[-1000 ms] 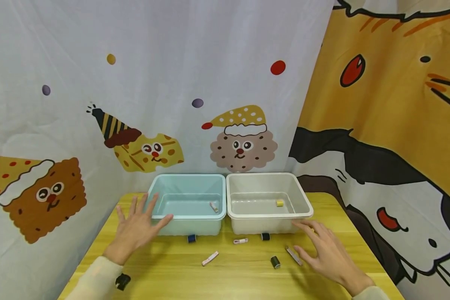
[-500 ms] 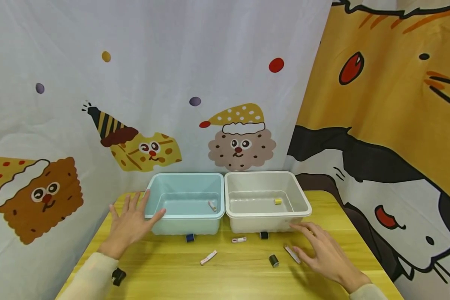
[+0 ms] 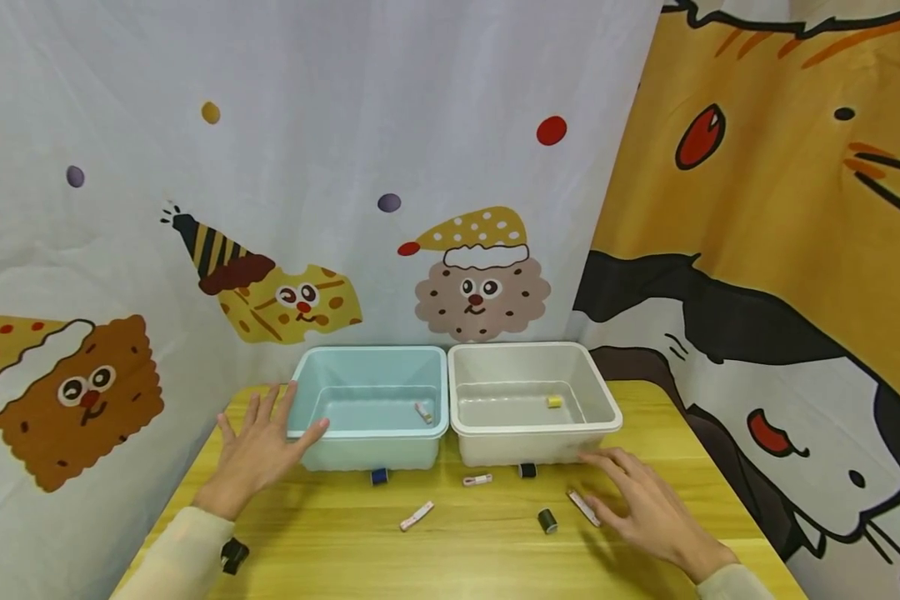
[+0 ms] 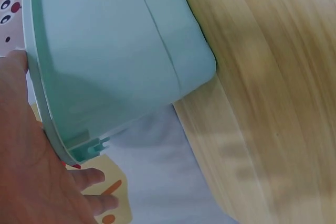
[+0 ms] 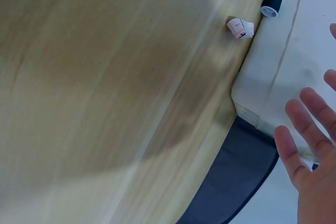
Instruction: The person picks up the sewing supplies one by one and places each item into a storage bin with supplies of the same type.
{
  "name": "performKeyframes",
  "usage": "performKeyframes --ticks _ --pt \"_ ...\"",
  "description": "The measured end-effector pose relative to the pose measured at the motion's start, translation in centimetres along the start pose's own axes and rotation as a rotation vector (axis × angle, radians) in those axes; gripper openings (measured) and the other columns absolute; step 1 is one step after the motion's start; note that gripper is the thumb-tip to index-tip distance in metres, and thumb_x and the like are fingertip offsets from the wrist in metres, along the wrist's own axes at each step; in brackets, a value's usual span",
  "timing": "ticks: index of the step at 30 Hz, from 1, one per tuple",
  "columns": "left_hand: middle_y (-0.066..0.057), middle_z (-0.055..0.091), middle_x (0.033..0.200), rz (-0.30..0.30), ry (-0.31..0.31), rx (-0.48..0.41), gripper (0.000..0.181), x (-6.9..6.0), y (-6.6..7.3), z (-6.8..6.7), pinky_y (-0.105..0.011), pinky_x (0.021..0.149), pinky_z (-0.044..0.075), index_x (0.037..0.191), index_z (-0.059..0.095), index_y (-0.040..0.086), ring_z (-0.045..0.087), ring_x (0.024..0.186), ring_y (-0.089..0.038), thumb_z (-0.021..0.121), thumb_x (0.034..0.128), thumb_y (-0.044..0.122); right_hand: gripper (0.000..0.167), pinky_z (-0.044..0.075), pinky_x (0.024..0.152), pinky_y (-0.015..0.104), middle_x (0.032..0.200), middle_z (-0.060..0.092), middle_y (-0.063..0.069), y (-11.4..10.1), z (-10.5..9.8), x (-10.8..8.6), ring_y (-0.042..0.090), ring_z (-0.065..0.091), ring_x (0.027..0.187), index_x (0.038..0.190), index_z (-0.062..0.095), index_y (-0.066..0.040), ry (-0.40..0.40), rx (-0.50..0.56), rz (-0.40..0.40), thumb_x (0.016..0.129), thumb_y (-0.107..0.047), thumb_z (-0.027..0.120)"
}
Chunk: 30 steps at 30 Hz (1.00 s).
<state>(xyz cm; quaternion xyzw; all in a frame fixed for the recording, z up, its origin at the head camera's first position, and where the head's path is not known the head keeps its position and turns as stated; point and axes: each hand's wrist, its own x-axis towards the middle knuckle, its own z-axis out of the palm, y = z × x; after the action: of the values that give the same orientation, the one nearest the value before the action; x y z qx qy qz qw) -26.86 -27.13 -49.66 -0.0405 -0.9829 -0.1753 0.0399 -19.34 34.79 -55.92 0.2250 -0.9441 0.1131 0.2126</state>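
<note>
In the head view my left hand has its fingers spread at the front left corner of a light blue bin; whether it touches the rim, I cannot tell. My right hand, fingers loosely extended and holding nothing, hovers by the front right corner of a white bin. Close to its thumb lies a folded measuring tape. Two more folded tapes, one nearer and one farther, lie on the table. Thread spools in blue, black and dark green lie there too.
Inside the blue bin is a small folded tape; the white bin contains a yellow spool. Both bins stand side by side at the back of the wooden table. A printed curtain hangs behind. A small black object sits by the left sleeve.
The whole head view has shifted slightly, and the left hand sits a little farther left. Bins, tapes and spools keep their places; the right hand stays about where it was.
</note>
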Motion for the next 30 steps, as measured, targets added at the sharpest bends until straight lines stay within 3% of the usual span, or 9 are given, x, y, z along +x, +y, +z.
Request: performKeyframes --ticks 11,21,25,30 --pt "-0.035 0.014 0.192 -0.008 -0.016 -0.007 0.115 0.0 0.2 -0.1 -0.104 0.122 -0.009 0.188 0.016 0.008 0.013 0.173 -0.072 0.047 0.1104 0.088 0.065 0.071 0.099 0.052 0.142 0.073 -0.010 0.2 0.7 -0.3 0.016 0.077 0.124 0.158 0.072 -0.024 -0.062 0.040 0.023 0.098 -0.030 0.096" --pt "-0.035 0.013 0.192 -0.011 -0.040 -0.016 0.116 0.0 0.2 -0.1 -0.104 0.121 -0.011 0.189 0.014 0.009 0.011 0.173 -0.072 0.045 0.1100 0.089 0.065 0.071 0.092 0.048 0.143 0.072 -0.012 0.6 1.4 -0.7 0.013 0.077 0.119 0.161 0.069 -0.031 -0.171 0.085 0.105 0.101 -0.041 0.093" --pt "-0.036 0.013 0.192 -0.013 -0.047 -0.021 0.117 0.0 0.1 0.0 -0.104 0.121 -0.010 0.189 0.014 0.008 0.011 0.173 -0.072 0.045 0.1098 0.090 0.064 0.069 0.087 0.038 0.145 0.072 -0.009 0.8 1.6 -0.7 0.008 0.073 0.113 0.161 0.069 -0.029 -0.247 0.124 0.130 0.103 -0.042 0.091" --pt "-0.036 0.013 0.192 -0.012 -0.050 -0.031 0.117 0.1 0.2 -0.1 -0.105 0.120 -0.008 0.188 0.013 0.008 0.012 0.173 -0.072 0.046 0.1102 0.088 0.062 0.056 0.075 0.025 0.142 0.071 -0.006 1.1 1.7 -0.7 0.000 0.064 0.099 0.161 0.069 -0.026 -0.310 0.197 0.138 0.104 -0.037 0.091"
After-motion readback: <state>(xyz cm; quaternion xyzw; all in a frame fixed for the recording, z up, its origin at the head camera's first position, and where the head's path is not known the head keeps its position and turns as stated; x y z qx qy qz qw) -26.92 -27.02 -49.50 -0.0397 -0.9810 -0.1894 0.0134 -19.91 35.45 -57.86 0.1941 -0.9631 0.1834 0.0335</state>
